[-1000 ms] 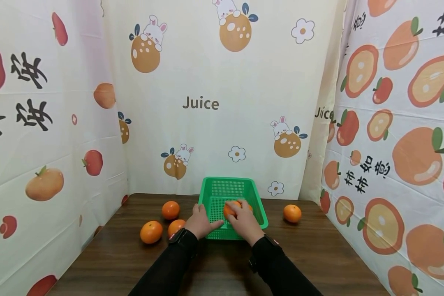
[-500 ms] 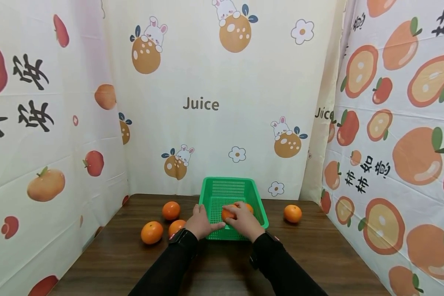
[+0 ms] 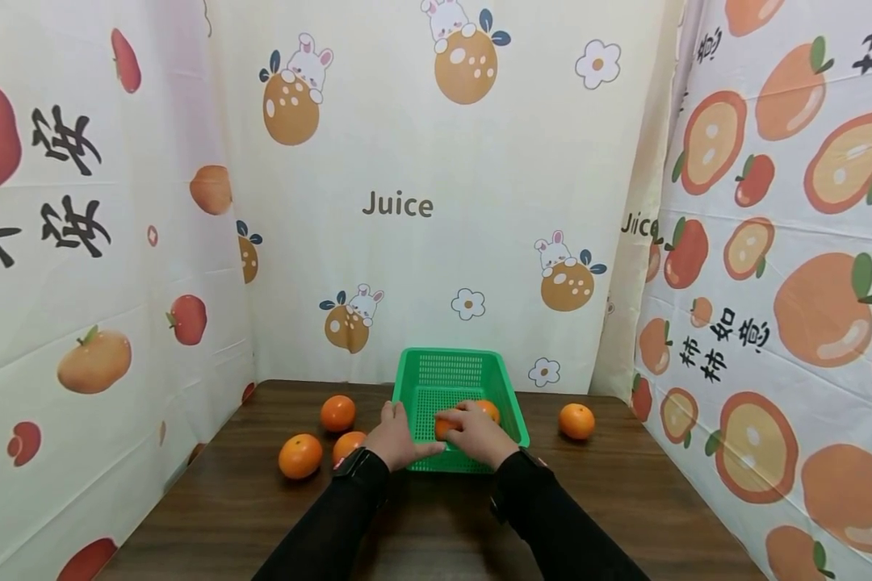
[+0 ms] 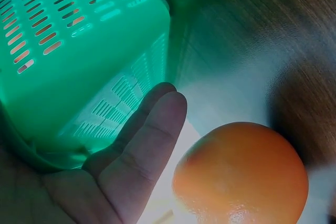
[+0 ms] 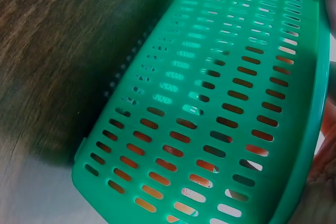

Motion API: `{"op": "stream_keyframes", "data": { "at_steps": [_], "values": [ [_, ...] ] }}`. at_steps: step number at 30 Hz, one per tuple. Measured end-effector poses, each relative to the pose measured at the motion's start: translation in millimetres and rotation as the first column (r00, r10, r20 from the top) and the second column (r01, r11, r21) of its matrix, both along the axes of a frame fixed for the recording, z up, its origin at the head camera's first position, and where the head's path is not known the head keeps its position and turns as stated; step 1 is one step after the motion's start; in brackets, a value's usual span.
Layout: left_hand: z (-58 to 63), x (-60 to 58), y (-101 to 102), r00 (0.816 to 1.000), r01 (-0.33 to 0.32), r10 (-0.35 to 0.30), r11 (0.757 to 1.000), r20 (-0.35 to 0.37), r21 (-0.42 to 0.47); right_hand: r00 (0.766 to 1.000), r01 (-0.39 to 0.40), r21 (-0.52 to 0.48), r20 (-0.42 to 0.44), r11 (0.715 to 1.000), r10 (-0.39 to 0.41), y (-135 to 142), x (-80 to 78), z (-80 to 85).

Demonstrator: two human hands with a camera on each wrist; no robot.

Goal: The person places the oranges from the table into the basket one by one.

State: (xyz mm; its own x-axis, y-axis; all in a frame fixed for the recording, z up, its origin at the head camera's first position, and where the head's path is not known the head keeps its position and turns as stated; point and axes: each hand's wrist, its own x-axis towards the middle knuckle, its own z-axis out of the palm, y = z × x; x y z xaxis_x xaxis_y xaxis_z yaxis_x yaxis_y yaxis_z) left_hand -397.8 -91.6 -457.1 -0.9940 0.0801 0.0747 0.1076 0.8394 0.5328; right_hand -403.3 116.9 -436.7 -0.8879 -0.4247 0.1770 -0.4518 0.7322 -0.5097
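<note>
A green plastic basket (image 3: 448,353) with slotted walls stands on the table. My left hand (image 3: 396,440) rests at its front left corner, thumb along the front rim. In the left wrist view, the fingers (image 4: 149,145) lie straight beside the basket's outer wall, close to an orange (image 4: 247,177) on the table. My right hand (image 3: 481,436) reaches over the front rim and grips an orange (image 3: 445,428) inside the basket, partly hidden by the fingers. Behind that hand another orange (image 3: 489,410) lies in the basket. Orange skin shows through the slots in the right wrist view.
Left of the basket, an orange (image 3: 337,413) sits at the back, another orange (image 3: 300,457) further forward, and a third orange (image 3: 348,445) beside the left hand. One orange (image 3: 577,421) lies to the right. Printed curtains (image 3: 421,258) enclose the dark wooden table (image 3: 436,532).
My right hand has moved slightly left and down inside the basket with the orange, uncovering more of the orange behind it. The left hand has stayed at the corner.
</note>
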Motion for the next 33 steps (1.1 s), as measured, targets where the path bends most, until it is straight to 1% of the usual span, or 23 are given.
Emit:
{"op": "stream_keyframes", "data": {
  "at_steps": [8, 19, 27, 33],
  "values": [
    [-2.0, -4.2, -0.1, 1.0, -0.005, 0.005, 1.0, 0.007, -0.006, 0.999, -0.008, 0.026, 0.031, 1.0, 0.008, -2.5, 1.2, 3.2],
    [-4.6, -4.8, 0.3, 1.0, -0.011, 0.011, 1.0, 0.001, -0.008, 0.999, -0.04, 0.069, 0.012, 0.997, 0.039, -5.5, 0.6, 2.1],
    [-4.9, -5.2, -0.6, 1.0, 0.002, -0.002, 1.0, -0.006, -0.012, 0.996, -0.083, 0.119, 0.042, 0.989, 0.079, -6.3, -3.0, 2.4],
    [-5.9, -5.7, 0.1, 1.0, -0.003, 0.003, 1.0, -0.008, -0.015, 0.993, -0.099, 0.119, 0.077, 0.988, 0.091, -6.7, -3.1, 2.4]
  ]
}}
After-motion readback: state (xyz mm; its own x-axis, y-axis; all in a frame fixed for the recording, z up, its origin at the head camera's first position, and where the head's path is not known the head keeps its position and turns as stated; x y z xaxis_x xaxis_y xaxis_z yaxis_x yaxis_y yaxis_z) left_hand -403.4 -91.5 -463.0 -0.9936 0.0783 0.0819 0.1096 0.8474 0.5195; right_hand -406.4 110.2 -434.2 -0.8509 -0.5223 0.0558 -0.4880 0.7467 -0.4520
